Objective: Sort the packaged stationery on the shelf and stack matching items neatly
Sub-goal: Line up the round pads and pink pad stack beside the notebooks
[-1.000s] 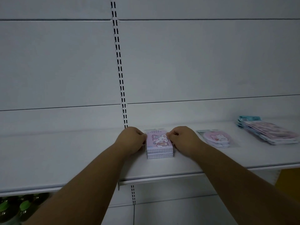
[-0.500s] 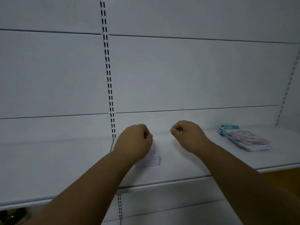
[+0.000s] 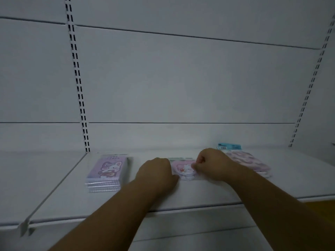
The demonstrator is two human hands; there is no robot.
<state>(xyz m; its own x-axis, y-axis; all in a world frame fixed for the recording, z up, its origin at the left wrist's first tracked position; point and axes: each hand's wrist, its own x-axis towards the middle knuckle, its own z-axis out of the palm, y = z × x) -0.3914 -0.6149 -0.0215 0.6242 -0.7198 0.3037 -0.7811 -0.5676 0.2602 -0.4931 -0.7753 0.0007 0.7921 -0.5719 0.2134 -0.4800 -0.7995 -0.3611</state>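
A neat stack of purple cartoon-cat notebooks (image 3: 107, 172) lies on the white shelf (image 3: 190, 192), left of both hands. In the middle lies a small pile of round pink sticker packs (image 3: 184, 169) in clear wrap. My left hand (image 3: 155, 173) has its fingers curled against the pile's left edge. My right hand (image 3: 213, 164) pinches the pile's right edge. A fanned stack of pink packaged items (image 3: 250, 162) with a blue header card (image 3: 229, 146) lies behind and to the right of my right hand, partly hidden by it.
A white back panel rises behind the shelf, with slotted uprights at left (image 3: 79, 98) and right (image 3: 310, 87). A shelf joint (image 3: 54, 185) runs diagonally at the left. A yellow surface (image 3: 320, 203) shows below the shelf's right front edge.
Both hands left the purple notebook stack and moved right onto the round pink sticker packs. The view has shifted, so the notebook stack now lies uncovered at the left.
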